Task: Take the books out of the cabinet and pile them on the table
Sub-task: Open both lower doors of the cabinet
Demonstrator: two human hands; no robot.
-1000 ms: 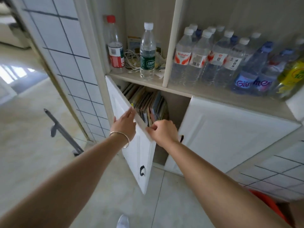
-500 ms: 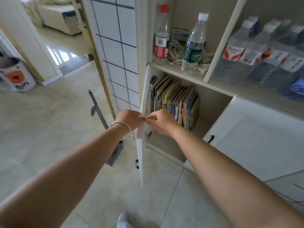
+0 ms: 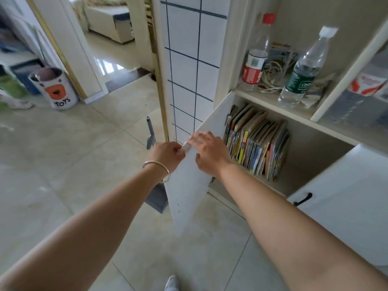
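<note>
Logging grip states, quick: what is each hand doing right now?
Left hand: fingers curled, gripping the top edge of the open white cabinet door.
Right hand: fingers fairly straight, resting on the same door's edge, holding nothing.

Looks like somebody's home, living area probably. Glossy beige tile floor (image 3: 73,164), white cabinet (image 3: 346,206) with open shelves, water bottles (image 3: 302,70) and tangled cables (image 3: 270,74) shoved in, row of colourful kids' books (image 3: 256,148) below. Bin marked TOYS (image 3: 55,89) by doorway, sofa-like white furniture (image 3: 109,19) in next room. Dustpan (image 3: 155,185) leaning on tiled wall (image 3: 189,59).
</note>
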